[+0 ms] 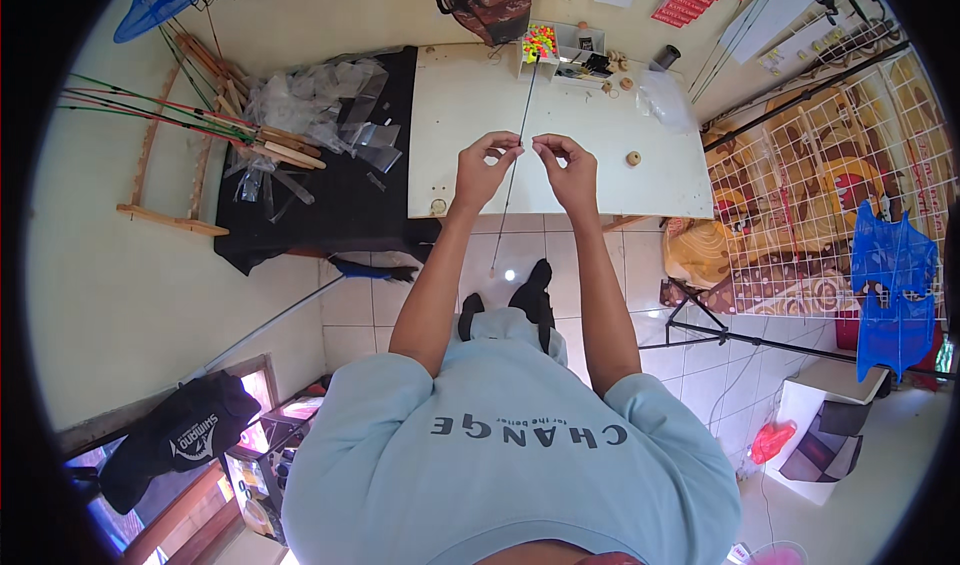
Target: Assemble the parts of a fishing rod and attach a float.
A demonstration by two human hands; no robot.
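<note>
**White worktop (pixel 580 187), thin dark rod (pixel 507 200) over the front edge**

Pinches the rod in the left hand (pixel 482 173), fingertips closed. Holds the right hand (pixel 572 175) just beside, thumb and forefinger nearly meeting; cannot tell whether gripping anything. Beyond: small bright pieces (pixel 541 40) near the rod's far end; leftward, plastic bags (pixel 290 105) on black cloth (pixel 345 200).

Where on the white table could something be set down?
The white rectangular tabletop looks bare between the black fabric cloth and the left hand, behind a small round tan piece, and at its front right corner, nearer than the small beige disc. Crowded: the back edge around the white box of colourful pieces, and the cloth, strewn with clear plastic bags.
</note>
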